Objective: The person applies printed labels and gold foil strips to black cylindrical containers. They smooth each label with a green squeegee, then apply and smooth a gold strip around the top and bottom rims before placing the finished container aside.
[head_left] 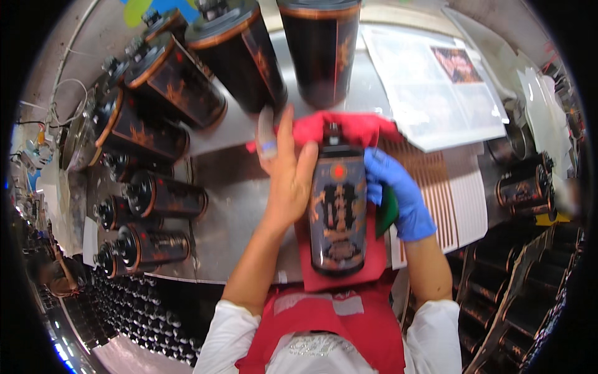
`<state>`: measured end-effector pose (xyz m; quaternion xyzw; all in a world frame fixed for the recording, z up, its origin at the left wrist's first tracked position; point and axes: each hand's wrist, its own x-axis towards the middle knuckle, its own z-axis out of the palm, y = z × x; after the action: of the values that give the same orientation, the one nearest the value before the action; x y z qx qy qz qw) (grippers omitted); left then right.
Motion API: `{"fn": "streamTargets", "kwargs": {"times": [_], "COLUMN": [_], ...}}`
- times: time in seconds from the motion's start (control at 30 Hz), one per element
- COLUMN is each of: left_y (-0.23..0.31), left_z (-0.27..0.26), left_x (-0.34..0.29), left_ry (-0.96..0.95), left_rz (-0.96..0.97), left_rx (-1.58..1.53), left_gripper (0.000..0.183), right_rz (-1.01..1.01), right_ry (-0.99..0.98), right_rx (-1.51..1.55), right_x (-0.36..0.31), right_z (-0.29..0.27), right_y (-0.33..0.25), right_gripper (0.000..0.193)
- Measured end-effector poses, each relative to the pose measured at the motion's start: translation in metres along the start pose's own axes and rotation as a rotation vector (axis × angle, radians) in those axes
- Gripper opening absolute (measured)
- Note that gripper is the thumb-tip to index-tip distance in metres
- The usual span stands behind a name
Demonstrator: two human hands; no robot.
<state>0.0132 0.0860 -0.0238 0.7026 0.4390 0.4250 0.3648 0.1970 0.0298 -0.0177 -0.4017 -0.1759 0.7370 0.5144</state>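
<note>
A: Where is the black cylindrical bottle with the copper-patterned dark label placed?

B: It is seen in the middle, at the near side of the grey metal table. A flat red cloth is spread beneath it, and its neck is pointed toward the far side, with the label turned up

A: How is the left hand held?

B: The bare left hand is held at the bottle's upper left, its thumb and fingers spread wide. One finger is wrapped in a pale covering with a blue band. Whether the bottle is touched by the thumb cannot be told

A: And the right?

B: The blue-gloved right hand is set against the bottle's upper right side with bent fingers. A green piece of material is partly hidden between palm and bottle; whether it is gripped cannot be told

A: What is found around them?

B: Crumpled red fabric is left just beyond the bottle's neck. Larger black bottles with copper-coloured rims are stood at the far side, and smaller black capped bottles are grouped at the left. At the far right, a white printed sheet is laid beside a white sheet with brown stripes
</note>
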Motion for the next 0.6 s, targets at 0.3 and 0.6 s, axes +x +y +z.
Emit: {"fn": "streamTargets", "kwargs": {"times": [0.3, 0.6], "left_y": [0.011, 0.005], "left_z": [-0.022, -0.011], "left_x": [-0.071, -0.082], "left_ry": [-0.215, -0.34], "left_rz": [0.182, 0.083], "left_rx": [-0.006, -0.21], "left_gripper": [0.062, 0.069], "right_rz": [0.001, -0.004], "right_ry": [0.069, 0.043], "right_rx": [-0.57, -0.638], "right_x": [-0.068, -0.076], "right_z": [0.0, 0.003], "right_y": [0.017, 0.036], "right_gripper": [0.045, 0.065]}}
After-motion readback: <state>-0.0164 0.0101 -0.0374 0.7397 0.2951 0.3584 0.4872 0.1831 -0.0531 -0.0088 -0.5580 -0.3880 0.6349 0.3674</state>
